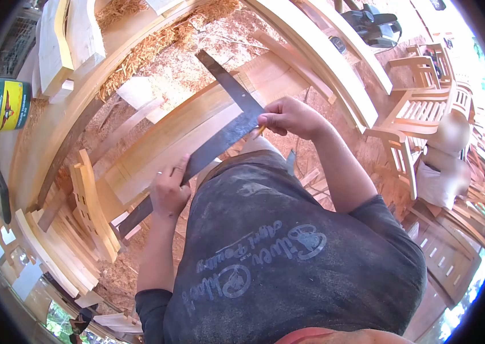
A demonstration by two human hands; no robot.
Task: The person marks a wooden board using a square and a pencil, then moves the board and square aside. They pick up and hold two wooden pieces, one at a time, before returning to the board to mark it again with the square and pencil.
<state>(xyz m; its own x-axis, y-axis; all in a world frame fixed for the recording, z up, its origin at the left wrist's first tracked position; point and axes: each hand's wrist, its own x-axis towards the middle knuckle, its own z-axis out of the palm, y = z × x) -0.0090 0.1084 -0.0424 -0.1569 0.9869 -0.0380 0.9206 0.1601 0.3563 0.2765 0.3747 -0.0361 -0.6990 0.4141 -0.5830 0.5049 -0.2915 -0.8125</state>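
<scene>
A dark steel carpenter's square [219,140] lies across a pale wooden frame piece [156,140] in front of me. My left hand [169,189] presses down on the square's long arm near its lower end. My right hand [291,117] sits at the corner of the square and grips a pencil [260,131], its tip against the blade's edge on the wood. The square's shorter arm [222,74] runs up and away to the left. My dark printed shirt fills the lower middle of the view.
Wood shavings [162,40] cover the ground beyond the workpiece. Curved wooden parts [322,51] and stacked pieces [90,212] lie around it. Finished wooden chairs [420,109] stand at the right, with a seated person [446,166] beside them. A green tin [6,106] sits at the left.
</scene>
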